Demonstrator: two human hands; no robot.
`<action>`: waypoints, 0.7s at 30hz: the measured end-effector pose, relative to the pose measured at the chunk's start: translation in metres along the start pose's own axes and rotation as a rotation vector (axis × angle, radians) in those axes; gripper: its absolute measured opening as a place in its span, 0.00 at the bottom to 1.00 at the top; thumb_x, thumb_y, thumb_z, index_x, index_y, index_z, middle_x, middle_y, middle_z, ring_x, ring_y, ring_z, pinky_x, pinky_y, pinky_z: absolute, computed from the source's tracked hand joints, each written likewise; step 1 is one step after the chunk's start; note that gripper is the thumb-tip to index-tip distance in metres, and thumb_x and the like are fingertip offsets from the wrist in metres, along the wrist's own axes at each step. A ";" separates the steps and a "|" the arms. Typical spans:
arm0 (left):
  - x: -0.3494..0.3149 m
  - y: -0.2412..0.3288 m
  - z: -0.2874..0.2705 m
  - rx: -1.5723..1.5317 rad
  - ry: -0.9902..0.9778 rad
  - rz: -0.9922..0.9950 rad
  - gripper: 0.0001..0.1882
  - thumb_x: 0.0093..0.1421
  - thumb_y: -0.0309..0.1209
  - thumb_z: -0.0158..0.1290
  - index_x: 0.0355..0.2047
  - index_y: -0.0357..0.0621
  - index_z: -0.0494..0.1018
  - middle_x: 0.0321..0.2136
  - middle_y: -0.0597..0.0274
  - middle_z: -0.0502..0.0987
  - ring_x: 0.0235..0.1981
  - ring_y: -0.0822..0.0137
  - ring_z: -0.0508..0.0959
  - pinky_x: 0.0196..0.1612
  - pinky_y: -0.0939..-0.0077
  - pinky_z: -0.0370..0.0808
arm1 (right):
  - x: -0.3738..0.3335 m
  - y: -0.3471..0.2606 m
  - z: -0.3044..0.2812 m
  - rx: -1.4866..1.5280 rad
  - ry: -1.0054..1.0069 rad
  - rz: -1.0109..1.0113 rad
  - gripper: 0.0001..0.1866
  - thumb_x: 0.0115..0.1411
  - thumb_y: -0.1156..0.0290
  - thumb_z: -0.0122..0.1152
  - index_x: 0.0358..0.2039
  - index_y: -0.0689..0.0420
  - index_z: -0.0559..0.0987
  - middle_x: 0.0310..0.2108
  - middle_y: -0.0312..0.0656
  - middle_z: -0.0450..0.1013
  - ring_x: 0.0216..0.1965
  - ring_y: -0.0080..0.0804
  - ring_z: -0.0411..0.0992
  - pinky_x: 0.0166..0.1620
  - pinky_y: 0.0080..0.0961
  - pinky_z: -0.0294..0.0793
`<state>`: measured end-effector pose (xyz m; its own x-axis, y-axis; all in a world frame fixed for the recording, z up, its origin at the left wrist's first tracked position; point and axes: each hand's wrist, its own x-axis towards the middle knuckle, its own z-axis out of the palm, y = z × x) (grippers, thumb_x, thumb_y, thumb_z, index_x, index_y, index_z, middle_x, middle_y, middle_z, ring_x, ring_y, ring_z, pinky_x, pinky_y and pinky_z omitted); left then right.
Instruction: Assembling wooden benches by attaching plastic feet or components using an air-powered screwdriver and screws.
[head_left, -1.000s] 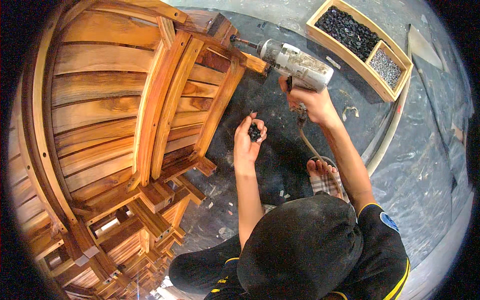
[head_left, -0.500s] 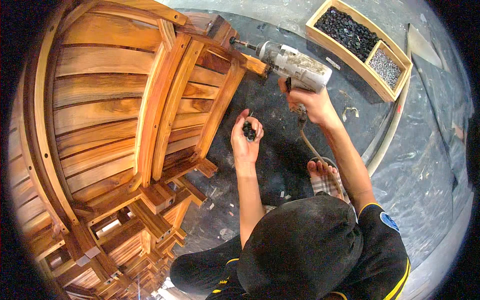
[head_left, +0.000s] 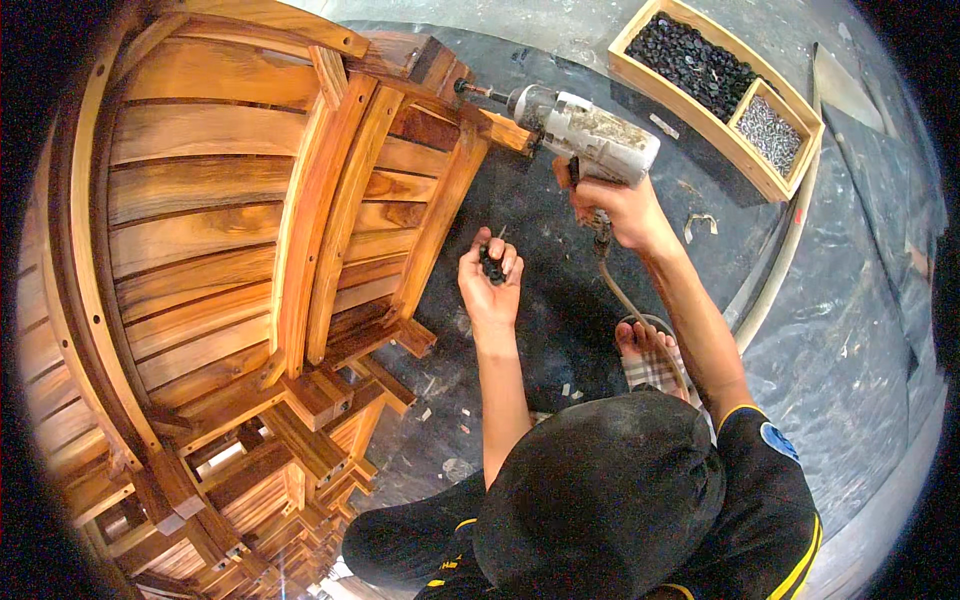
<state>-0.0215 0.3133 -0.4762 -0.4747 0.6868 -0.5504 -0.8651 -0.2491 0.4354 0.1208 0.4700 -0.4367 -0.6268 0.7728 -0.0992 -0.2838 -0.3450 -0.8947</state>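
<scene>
My right hand [head_left: 622, 212] grips a white, dirt-smeared power screwdriver [head_left: 598, 132] by its handle. From its base a thin cord or hose runs down toward my foot. Its bit points left and meets a round black piece [head_left: 461, 87] on the side of a wooden chair-like frame [head_left: 345, 210]. Palm up, my left hand [head_left: 488, 290] lies below the tool, apart from the wood. Its curled fingers hold several small black plastic pieces [head_left: 491, 264], and a thin screw [head_left: 502, 233] sticks up at the fingertips.
A wooden box [head_left: 690, 112] at the upper right holds black pieces and, in its small compartment, silver screws. Beside it a pale hose [head_left: 778, 255] curves along the dark sheet [head_left: 840, 300] on the floor. More slatted wooden furniture [head_left: 290, 500] stands at the lower left.
My left hand's fingers have shifted around the black pieces, and the screw shows at a different angle. The screwdriver has moved very slightly left, its bit still at the wood.
</scene>
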 end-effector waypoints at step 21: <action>0.003 0.026 0.024 0.188 -0.162 0.036 0.12 0.64 0.35 0.45 0.44 0.41 0.67 0.22 0.67 0.63 0.21 0.73 0.63 0.21 0.82 0.60 | -0.017 -0.002 -0.002 -0.153 -0.012 -0.048 0.09 0.44 0.81 0.53 0.29 0.62 0.71 0.23 0.35 0.66 0.20 0.18 0.63 0.21 0.18 0.61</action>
<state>-0.0416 0.3251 -0.4487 -0.4597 0.7838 -0.4175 -0.7954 -0.1544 0.5861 0.1335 0.4584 -0.4340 -0.6239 0.7799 -0.0500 -0.2006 -0.2217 -0.9543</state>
